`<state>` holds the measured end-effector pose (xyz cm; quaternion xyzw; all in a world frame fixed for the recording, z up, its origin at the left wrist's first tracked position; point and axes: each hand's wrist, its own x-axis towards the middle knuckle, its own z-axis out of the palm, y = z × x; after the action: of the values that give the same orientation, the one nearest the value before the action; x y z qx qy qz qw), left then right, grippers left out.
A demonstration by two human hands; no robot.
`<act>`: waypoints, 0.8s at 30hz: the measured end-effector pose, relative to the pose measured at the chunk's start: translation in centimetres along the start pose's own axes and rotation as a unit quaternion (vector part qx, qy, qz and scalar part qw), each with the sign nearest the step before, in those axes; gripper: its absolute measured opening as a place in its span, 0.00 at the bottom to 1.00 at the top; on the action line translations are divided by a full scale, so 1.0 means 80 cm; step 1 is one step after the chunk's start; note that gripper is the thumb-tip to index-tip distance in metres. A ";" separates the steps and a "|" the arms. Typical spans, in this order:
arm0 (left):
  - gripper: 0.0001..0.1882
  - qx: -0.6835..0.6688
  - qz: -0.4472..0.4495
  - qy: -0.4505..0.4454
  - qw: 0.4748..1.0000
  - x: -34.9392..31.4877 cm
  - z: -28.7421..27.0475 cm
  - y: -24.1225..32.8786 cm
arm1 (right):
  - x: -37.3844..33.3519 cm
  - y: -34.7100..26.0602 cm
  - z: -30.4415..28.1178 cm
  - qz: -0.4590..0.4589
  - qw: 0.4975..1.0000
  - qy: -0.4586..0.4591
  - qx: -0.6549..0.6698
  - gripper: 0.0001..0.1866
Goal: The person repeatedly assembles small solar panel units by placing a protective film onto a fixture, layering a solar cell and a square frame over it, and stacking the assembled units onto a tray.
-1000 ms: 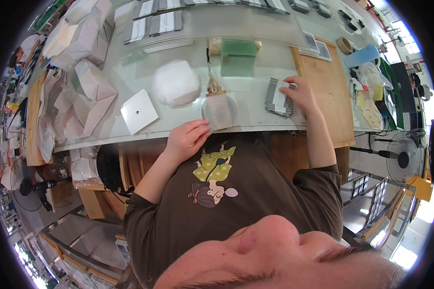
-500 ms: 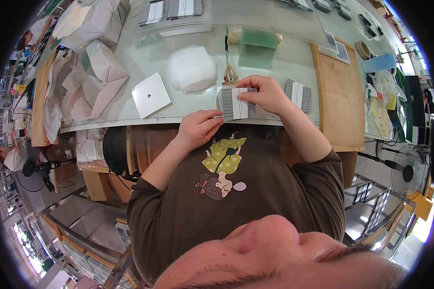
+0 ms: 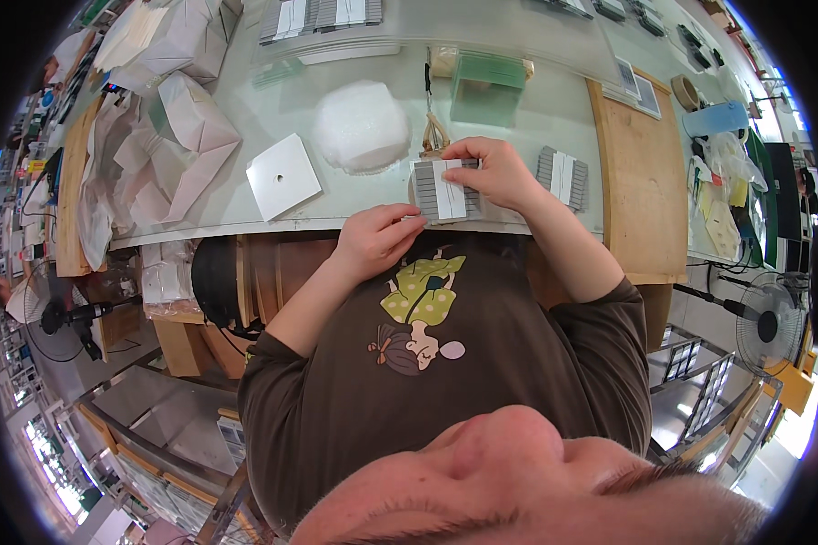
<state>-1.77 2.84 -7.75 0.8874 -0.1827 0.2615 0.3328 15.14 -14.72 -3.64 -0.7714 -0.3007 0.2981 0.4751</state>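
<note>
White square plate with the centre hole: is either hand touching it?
No. The white square plate lies apart on the glass table, while the right hand and left hand hold the grey banded stack.

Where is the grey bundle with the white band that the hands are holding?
In the head view, the banded grey bundle sits at the table's near edge, centre, under the right hand, with the left hand just below it.

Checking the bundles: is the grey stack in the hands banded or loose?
Banded: a white strip wraps the grey stack that both hands hold.

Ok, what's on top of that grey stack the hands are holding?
A white paper band wraps across the grey stack. The right hand covers its right end, so anything there is hidden.
</note>
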 end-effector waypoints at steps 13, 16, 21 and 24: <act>0.10 0.002 -0.007 -0.002 1.000 -0.001 0.000 0.001 | -0.020 0.022 -0.026 -0.079 0.979 0.172 -0.075 0.11; 0.10 0.000 -0.007 -0.005 1.000 0.000 -0.001 0.001 | -0.032 0.029 -0.019 -0.081 0.984 0.131 -0.087 0.09; 0.10 0.001 -0.009 -0.005 1.000 0.000 -0.001 0.001 | -0.033 0.038 -0.012 -0.149 0.966 0.135 -0.164 0.08; 0.10 0.002 -0.008 -0.009 1.000 0.001 -0.002 0.001 | -0.033 0.031 -0.009 -0.165 0.957 0.152 -0.185 0.08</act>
<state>-1.79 2.91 -7.58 0.8920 -0.1777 0.2508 0.3315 14.43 -17.99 -5.21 -0.8216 -0.3978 0.0345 0.4068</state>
